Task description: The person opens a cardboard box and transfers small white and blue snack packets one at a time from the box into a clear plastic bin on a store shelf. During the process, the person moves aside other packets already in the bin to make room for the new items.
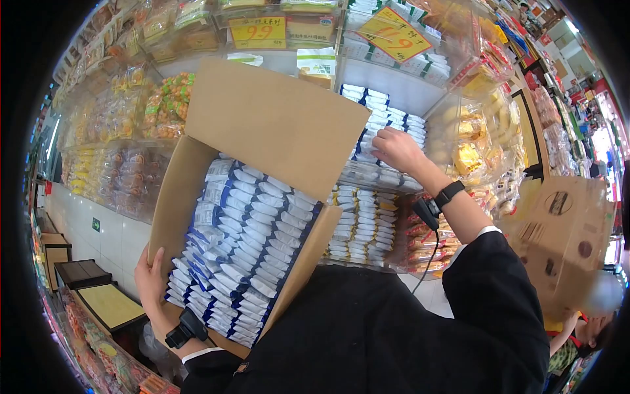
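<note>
An open cardboard box [279, 108], tilted toward me, is filled with rows of small white-and-blue packets [243, 230]. My left hand [150, 279] grips the box's left side, thumb at the rim. Behind the raised flap, a clear shelf bin holds similar white-and-blue packets [410, 123]. My right hand [397, 150] is over these packets with its fingers curled down; whatever lies under the fingertips is hidden. Both wrists wear black straps with small devices, and a cable [430, 259] hangs from the right one.
Below that bin are yellow-and-white packets [364, 220]. Bins of bagged snacks [118, 174] line the left, with bread-like packs [469, 148] on the right. Yellow price signs [396, 34] hang above. A person [569, 335] stands at lower right by another cardboard box [558, 230].
</note>
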A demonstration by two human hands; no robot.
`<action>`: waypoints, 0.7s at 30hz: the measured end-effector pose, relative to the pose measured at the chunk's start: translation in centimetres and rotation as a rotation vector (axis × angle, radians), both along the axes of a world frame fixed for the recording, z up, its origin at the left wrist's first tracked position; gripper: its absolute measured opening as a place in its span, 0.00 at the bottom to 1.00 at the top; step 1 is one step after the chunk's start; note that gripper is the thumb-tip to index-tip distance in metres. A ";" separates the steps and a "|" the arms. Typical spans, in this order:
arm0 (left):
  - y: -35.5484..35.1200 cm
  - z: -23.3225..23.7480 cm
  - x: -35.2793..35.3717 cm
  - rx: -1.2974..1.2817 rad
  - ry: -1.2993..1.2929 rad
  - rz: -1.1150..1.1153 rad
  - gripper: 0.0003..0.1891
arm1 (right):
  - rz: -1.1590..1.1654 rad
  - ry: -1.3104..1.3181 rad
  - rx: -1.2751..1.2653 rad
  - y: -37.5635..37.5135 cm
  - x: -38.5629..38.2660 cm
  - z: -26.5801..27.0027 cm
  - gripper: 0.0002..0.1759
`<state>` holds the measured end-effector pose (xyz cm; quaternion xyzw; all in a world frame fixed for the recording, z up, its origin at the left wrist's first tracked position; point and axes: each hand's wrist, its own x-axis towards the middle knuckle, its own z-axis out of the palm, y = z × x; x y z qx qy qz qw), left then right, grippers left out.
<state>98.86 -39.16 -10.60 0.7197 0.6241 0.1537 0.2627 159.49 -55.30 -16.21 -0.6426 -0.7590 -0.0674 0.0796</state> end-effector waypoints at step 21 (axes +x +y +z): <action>0.0 -0.3 -0.1 0.022 -0.002 0.011 0.22 | -0.282 0.400 0.523 -0.4 -4.0 5.8 0.08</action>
